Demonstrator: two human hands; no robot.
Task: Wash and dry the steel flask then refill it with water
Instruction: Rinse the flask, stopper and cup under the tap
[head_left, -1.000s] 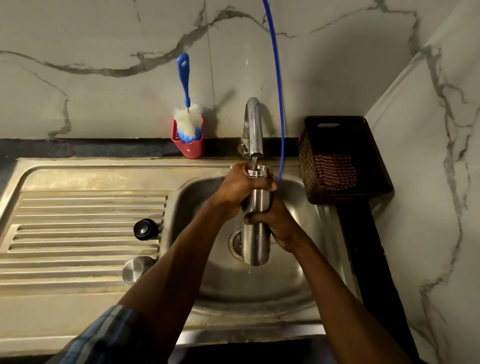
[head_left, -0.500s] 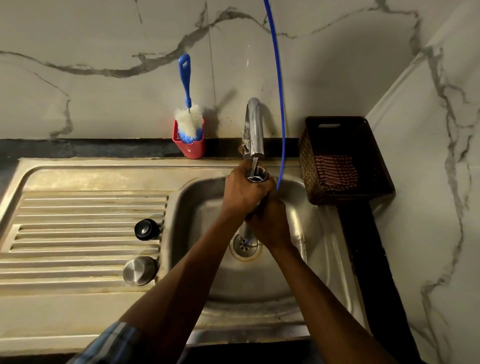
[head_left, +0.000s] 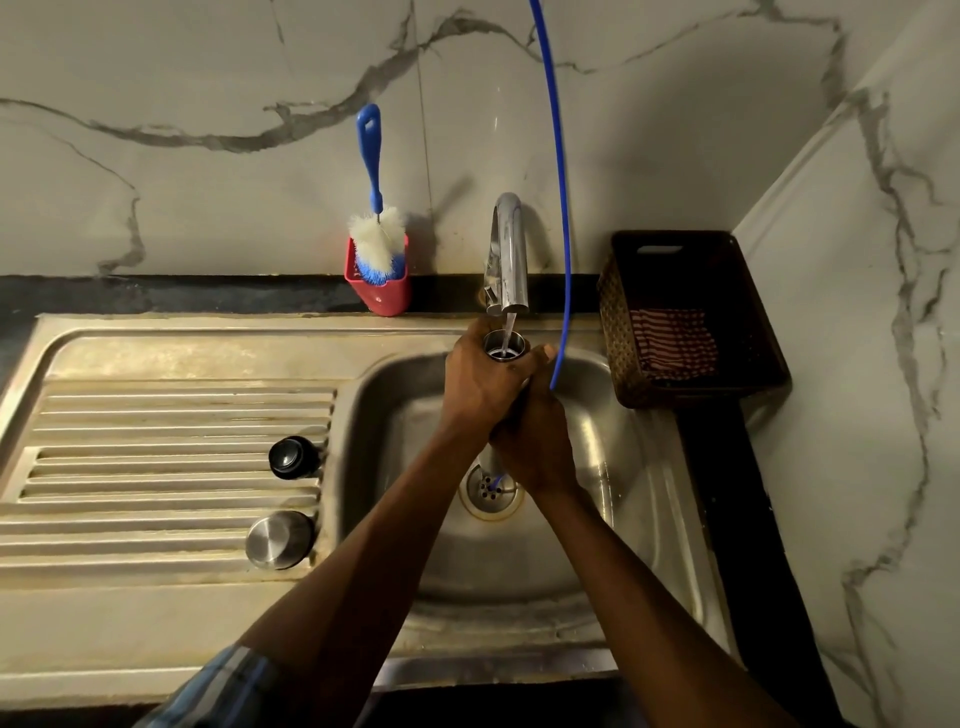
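Observation:
The steel flask (head_left: 505, 347) stands upright over the sink basin (head_left: 613, 467), its open mouth right under the chrome tap (head_left: 509, 254). A thin stream of water runs from the tap into the flask. My left hand (head_left: 478, 384) grips the flask just below its mouth. My right hand (head_left: 535, 441) grips the body lower down, hiding most of it. A black inner cap (head_left: 291, 457) and a steel outer lid (head_left: 279, 539) lie on the drainboard (head_left: 156, 467) to the left.
A blue-handled bottle brush (head_left: 375, 228) stands in a red holder (head_left: 382, 291) by the wall. A blue hose (head_left: 561, 208) hangs down just right of the flask. A dark woven basket (head_left: 691, 322) with a striped cloth (head_left: 672, 338) sits right of the sink.
The flask has risen and tilted from leaning toward me to upright, its mouth up under the tap. My right hand now covers its lower body. Both hands kept their grip.

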